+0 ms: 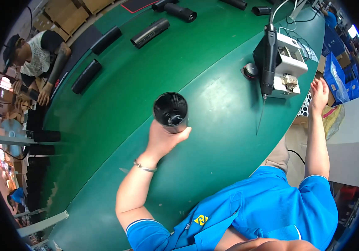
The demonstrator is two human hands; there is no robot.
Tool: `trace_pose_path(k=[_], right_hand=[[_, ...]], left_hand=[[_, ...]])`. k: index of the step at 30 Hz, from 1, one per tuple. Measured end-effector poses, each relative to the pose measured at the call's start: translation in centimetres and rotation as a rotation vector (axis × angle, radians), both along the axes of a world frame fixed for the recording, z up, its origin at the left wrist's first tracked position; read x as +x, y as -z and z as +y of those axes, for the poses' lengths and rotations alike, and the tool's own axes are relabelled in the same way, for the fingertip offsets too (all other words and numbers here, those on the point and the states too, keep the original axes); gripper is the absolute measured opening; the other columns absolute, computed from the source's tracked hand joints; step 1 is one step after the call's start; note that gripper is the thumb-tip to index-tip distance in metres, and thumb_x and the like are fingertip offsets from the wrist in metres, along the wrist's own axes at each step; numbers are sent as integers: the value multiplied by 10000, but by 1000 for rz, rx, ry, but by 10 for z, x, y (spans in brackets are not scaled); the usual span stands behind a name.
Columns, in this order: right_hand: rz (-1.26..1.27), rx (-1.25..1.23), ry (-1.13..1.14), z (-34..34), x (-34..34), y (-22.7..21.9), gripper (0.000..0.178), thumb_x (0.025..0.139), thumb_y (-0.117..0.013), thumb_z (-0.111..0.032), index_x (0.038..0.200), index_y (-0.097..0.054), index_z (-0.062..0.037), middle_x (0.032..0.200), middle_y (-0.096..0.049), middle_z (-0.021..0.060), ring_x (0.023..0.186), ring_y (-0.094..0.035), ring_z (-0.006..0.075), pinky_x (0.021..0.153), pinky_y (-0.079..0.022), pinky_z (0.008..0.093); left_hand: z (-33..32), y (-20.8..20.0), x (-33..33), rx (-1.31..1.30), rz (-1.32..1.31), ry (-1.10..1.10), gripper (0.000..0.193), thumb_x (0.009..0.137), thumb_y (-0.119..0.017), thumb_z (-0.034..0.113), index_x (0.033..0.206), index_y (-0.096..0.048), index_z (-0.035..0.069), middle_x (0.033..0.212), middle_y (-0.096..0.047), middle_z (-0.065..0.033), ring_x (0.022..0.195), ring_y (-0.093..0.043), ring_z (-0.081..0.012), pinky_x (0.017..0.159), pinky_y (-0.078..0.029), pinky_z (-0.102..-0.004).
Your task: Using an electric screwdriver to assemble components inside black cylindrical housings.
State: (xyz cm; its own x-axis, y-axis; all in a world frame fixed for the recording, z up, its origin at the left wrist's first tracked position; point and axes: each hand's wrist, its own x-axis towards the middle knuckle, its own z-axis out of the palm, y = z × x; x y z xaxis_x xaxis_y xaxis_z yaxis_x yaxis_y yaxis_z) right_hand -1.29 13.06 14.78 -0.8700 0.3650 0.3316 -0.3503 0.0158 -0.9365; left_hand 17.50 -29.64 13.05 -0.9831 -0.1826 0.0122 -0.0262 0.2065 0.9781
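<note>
A black cylindrical tube [171,104] with a perforated wall stands above the green table, its open end facing up toward me. Wrapped round its lower part is my left hand [162,140], closed, with the thumb along the near side. Some shiny part shows deep inside the tube, too dim to name. My right hand [319,95] reaches out past the table's right edge, fingers stretched and nothing visible in them. Close beside it are a white sheet with round holes [304,108] and a cardboard box, partly hidden.
A black electric screwdriver [268,62] hangs tip down before a white screw feeder [290,67]. A small round container [250,70] sits beside it. Several black tubes [150,33] lie across the far side of the green table [213,167]. A co-worker [37,58] handles a tube at far left. Blue bins [336,77] stand right.
</note>
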Motion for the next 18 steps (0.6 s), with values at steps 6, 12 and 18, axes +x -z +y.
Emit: trace_pose_path(k=[6, 12, 18], right_hand=[[-371, 419, -548, -91, 50, -22, 530, 798, -608, -225, 1205, -414, 55, 1149, -505, 174, 1021, -519, 197, 874, -422, 268], [-529, 151, -546, -120, 30, -13, 670, 772, -636, -266, 1253, -332, 87, 1257, -399, 207, 1108, -455, 224, 925, -383, 305], [-506, 168, -660, -142, 1, -13, 744, 755, -652, -299, 1266, -281, 95, 1274, -342, 211, 1108, -439, 227, 914, -383, 306]], left_hand=[[25, 11, 9, -29, -21, -4, 442, 609, -699, 78, 1023, -551, 32, 921, -615, -53, 804, -575, -161, 757, -440, -266], [47, 5, 22, -55, 91, -65, 337, 636, -690, 85, 934, -537, 45, 831, -604, -46, 717, -556, -153, 683, -445, -263], [61, 13, 31, 34, 17, -103, 402, 635, -697, 92, 989, -513, 42, 888, -598, -59, 766, -557, -156, 726, -441, -267]])
